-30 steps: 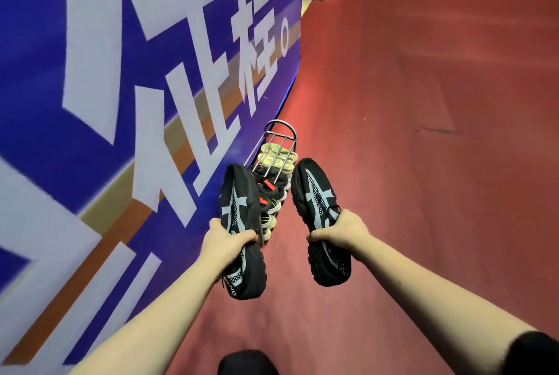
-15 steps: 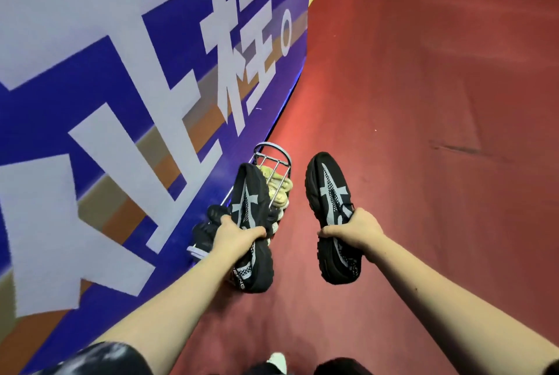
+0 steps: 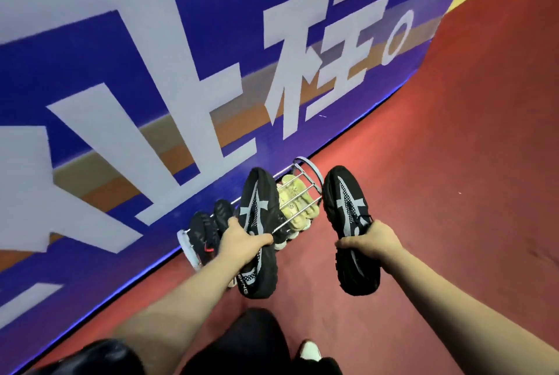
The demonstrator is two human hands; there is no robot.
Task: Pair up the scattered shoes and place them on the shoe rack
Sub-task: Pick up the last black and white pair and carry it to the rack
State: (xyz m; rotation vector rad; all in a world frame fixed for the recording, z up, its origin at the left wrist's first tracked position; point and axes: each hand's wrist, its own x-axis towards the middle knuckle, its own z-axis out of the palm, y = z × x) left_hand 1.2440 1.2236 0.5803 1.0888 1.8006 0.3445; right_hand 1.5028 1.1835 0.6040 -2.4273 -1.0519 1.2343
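Observation:
My left hand (image 3: 242,243) grips a black sneaker with grey stripes (image 3: 257,217) by its collar, toe pointing away, right over the metal wire shoe rack (image 3: 305,163). My right hand (image 3: 373,241) holds the matching black sneaker (image 3: 344,202) the same way, just right of the rack and above the red floor. The rack stands against the blue wall. On it sit a pale yellow pair (image 3: 295,208) at its far end and black shoes (image 3: 208,228) at its near end, partly hidden by my left hand and its sneaker.
A tall blue wall (image 3: 151,72) with large white characters and an orange band runs along the left. Red floor (image 3: 453,163) spreads to the right. My dark-clad legs and a white shoe tip (image 3: 308,350) show at the bottom.
I have come closer to the rack, which now lies right under my left hand. The view has swung left toward the wall. Both sneakers stay gripped as before.

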